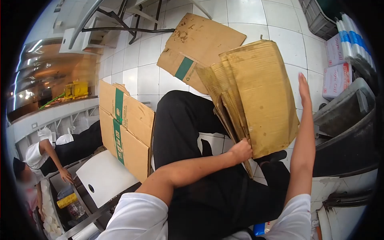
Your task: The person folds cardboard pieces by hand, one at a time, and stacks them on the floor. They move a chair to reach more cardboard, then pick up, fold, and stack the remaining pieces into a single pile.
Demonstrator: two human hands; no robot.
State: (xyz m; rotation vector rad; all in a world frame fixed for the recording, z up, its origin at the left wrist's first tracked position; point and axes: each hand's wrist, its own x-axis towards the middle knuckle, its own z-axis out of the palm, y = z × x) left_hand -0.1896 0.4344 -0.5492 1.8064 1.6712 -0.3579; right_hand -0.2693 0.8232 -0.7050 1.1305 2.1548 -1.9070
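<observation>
Left hand (241, 151): closed tight, fingers curled round the lower left edge of the cardboard stack (262, 94), pinching several sheets together at that corner. Knuckles face up; how far the fingertips reach behind is hidden. Right hand (304, 90): flat and extended, fingers straight and pressed side by side, seen nearly edge-on. Nothing in it; floor (294, 46) shows between it and the stack's right edge, so just beside, apart.

Stack sits in front of the wearer, between the 2 forearms, tilted. Front sheet broad and fairly flat, a few dark spots; sheets behind fan out to the left, edges ragged and stained. Exact sheet count: cannot tell.

Other cardboard: 1 floor piece (206, 38) beyond the stack, lying on white tiles, dark stains, green band, partly covered by the stack in view. 1 folded box (138, 116) stands left of the wearer's dark trousers (176, 108), 2 green printed patches on it. White panel (102, 178) with 1 hole, just beside that box.

Far left: co-worker (40, 154), white top, 1 hand (66, 176) over a grey container; yellow roll (67, 201) inside. Right side: 2 boxes (335, 82), 1 above the other, near a grey tub (340, 106); dark crate (318, 20) farther up.
</observation>
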